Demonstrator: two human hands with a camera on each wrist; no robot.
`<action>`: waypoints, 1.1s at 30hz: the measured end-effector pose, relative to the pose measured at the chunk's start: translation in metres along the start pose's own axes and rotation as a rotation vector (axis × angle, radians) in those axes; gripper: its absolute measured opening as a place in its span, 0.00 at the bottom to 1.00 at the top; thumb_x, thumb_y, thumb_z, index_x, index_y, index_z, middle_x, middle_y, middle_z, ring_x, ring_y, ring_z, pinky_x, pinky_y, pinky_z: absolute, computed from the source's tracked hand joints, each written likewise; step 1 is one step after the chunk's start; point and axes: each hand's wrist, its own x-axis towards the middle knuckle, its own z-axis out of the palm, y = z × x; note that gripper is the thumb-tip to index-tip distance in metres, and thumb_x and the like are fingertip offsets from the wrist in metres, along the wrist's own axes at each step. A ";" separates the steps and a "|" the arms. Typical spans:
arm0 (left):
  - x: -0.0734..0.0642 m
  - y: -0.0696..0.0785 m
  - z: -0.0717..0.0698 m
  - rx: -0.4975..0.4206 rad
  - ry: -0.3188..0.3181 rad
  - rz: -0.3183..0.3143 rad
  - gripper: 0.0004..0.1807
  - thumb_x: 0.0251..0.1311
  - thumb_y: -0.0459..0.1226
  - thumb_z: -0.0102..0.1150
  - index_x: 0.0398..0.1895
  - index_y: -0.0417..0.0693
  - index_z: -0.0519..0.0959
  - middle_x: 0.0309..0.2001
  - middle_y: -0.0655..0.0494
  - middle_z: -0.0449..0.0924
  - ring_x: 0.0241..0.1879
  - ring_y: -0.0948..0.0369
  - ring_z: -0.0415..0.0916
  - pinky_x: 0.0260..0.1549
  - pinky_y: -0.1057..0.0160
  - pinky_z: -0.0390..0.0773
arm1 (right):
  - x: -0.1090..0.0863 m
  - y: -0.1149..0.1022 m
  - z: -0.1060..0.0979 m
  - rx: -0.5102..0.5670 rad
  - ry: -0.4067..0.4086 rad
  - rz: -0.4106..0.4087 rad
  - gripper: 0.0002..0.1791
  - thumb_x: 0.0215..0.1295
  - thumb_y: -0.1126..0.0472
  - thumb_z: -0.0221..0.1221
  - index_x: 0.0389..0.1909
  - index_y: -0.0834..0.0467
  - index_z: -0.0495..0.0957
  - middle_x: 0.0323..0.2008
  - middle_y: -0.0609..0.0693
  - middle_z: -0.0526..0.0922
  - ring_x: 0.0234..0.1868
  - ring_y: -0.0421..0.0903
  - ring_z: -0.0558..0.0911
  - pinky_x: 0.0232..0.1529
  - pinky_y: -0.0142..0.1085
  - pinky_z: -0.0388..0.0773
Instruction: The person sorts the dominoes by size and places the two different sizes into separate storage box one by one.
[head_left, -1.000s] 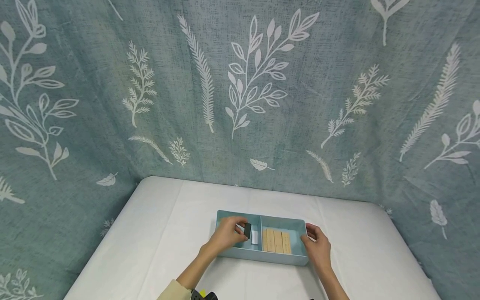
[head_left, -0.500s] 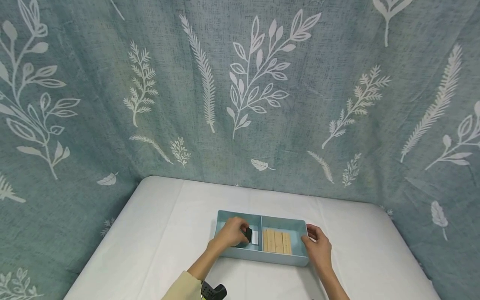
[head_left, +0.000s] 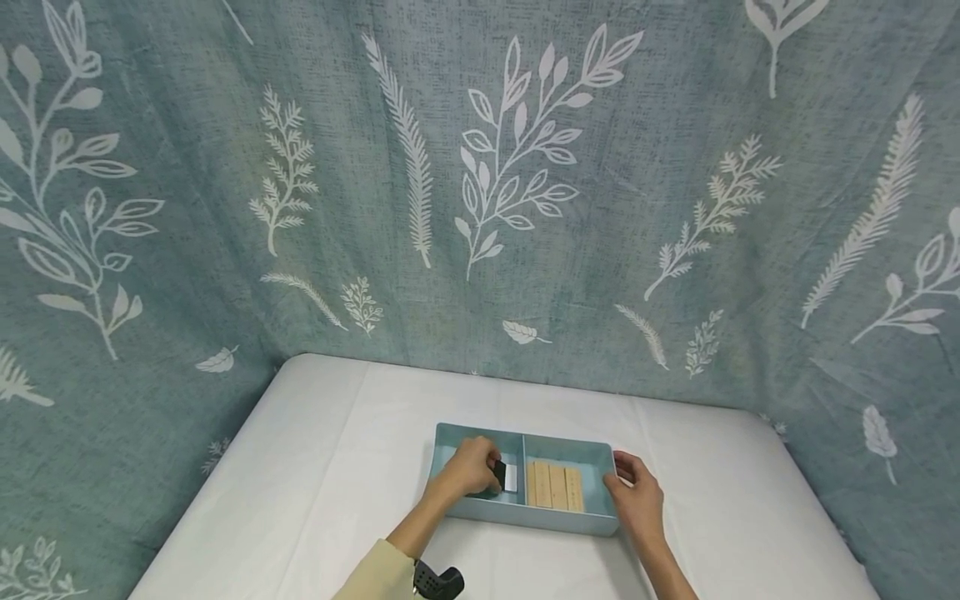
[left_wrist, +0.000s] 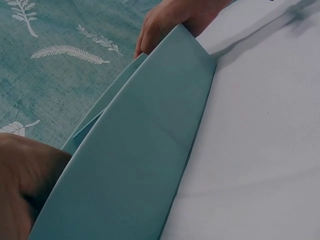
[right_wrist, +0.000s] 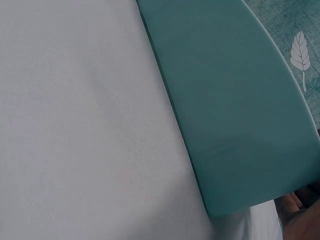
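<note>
A pale blue two-compartment box (head_left: 532, 518) sits on the white surface. My left hand (head_left: 471, 468) reaches into its left compartment and pinches a small black block (head_left: 499, 473), partly covered by the fingers. Right beside that block lies a white block (head_left: 512, 478), near the divider. Several light wooden blocks (head_left: 555, 486) stand in a row in the right compartment. At the box's right end, my right hand (head_left: 637, 496) holds the wall, thumb at the rim and fingers behind. In the left wrist view, the front wall hides what the left hand (left_wrist: 22, 175) holds.
White cloth (head_left: 360, 433) covers the table around the box. Behind and at the sides hang blue-green curtains (head_left: 450, 317) with white leaf prints. A black wrist device (head_left: 438, 581) shows below the left forearm, beside a beige sleeve (head_left: 382, 571).
My left hand has lowered the black block into the left compartment beside the white block, its forearm shifting slightly right. The right hand keeps its place at the box's end.
</note>
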 end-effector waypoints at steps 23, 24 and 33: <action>-0.002 0.001 0.005 0.195 0.054 0.043 0.21 0.35 0.31 0.82 0.35 0.33 0.84 0.27 0.54 0.76 0.27 0.62 0.70 0.24 0.66 0.75 | 0.001 0.002 0.002 0.000 0.007 0.002 0.27 0.63 0.70 0.54 0.64 0.71 0.66 0.59 0.70 0.72 0.61 0.65 0.73 0.62 0.53 0.73; -0.002 0.001 0.005 0.197 0.055 0.044 0.21 0.35 0.31 0.82 0.35 0.33 0.84 0.27 0.54 0.75 0.27 0.62 0.70 0.25 0.66 0.75 | 0.001 0.002 0.002 0.000 0.006 0.004 0.27 0.63 0.70 0.54 0.65 0.71 0.65 0.60 0.70 0.72 0.61 0.65 0.73 0.62 0.53 0.73; -0.003 0.002 0.002 0.197 0.031 0.039 0.26 0.37 0.33 0.81 0.43 0.31 0.83 0.33 0.49 0.81 0.34 0.57 0.77 0.32 0.62 0.81 | 0.000 0.002 0.002 0.009 0.010 -0.007 0.27 0.63 0.70 0.54 0.64 0.71 0.67 0.59 0.70 0.73 0.60 0.64 0.74 0.61 0.54 0.74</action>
